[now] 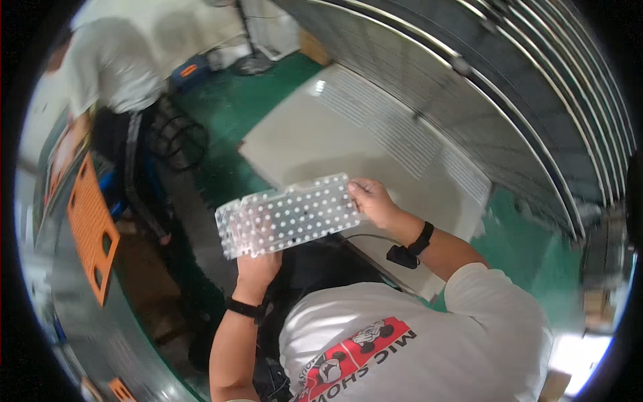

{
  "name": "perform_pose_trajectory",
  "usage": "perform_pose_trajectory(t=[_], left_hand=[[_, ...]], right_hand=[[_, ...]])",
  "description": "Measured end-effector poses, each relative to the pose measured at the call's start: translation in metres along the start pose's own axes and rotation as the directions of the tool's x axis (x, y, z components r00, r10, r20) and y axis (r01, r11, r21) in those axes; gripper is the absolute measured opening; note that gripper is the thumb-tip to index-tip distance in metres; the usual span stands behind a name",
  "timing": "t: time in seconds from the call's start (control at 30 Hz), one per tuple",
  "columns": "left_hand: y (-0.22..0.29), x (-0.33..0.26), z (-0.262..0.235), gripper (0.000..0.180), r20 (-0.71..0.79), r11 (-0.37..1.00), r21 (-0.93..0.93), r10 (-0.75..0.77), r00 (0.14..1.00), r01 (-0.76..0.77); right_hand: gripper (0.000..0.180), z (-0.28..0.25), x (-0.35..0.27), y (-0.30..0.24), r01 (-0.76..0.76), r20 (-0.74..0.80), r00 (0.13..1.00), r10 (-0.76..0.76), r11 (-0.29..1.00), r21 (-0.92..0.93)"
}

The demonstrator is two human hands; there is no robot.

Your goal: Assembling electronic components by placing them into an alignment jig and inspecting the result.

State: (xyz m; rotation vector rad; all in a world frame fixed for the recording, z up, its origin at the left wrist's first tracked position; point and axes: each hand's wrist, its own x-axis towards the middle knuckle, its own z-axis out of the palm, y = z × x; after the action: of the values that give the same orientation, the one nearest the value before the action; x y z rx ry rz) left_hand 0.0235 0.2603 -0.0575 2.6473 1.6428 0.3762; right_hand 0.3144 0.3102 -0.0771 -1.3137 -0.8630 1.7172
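I hold a long, flat, shiny panel with rows of white dots point(295, 218) out in front of my chest, slightly tilted, its right end higher. It looks partly see-through, though its exact kind is hard to tell. My right hand point(372, 203) pinches its upper right end, thumb on the near face. At the lower left edge my left hand point(259, 268) grips it from below, with the fingers partly hidden behind the panel.
A large pale board point(301, 137) with slotted areas lies on the green floor beyond my hands. Metal rails point(462, 67) rise at the right. To the left, an orange slotted panel point(92, 228) stands near a bent-over person point(120, 67). A blue case point(191, 74) sits farther back.
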Motion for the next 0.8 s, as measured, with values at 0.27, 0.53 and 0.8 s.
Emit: perform_pose_trajectory(t=[0.27,0.53,0.8], left_hand=[[0.066,0.07,-0.038,0.066,0.39,0.921,0.09,0.317,0.864,-0.379],[0.006,0.022,-0.055,0.072,0.337,0.993,0.089,0.038,0.941,-0.072],[-0.044,-0.051,-0.085,0.073,0.267,0.962,0.234,-0.205,0.942,0.143]], right_hand=[[0.022,-0.123,-0.083,0.061,0.239,-0.57,0.816,-0.098,0.955,0.178],[0.023,-0.283,-0.168,0.189,0.081,-0.806,0.524,0.273,0.927,0.367],[0.024,-0.341,-0.154,0.21,-0.17,-0.889,0.334,0.312,0.948,0.268]])
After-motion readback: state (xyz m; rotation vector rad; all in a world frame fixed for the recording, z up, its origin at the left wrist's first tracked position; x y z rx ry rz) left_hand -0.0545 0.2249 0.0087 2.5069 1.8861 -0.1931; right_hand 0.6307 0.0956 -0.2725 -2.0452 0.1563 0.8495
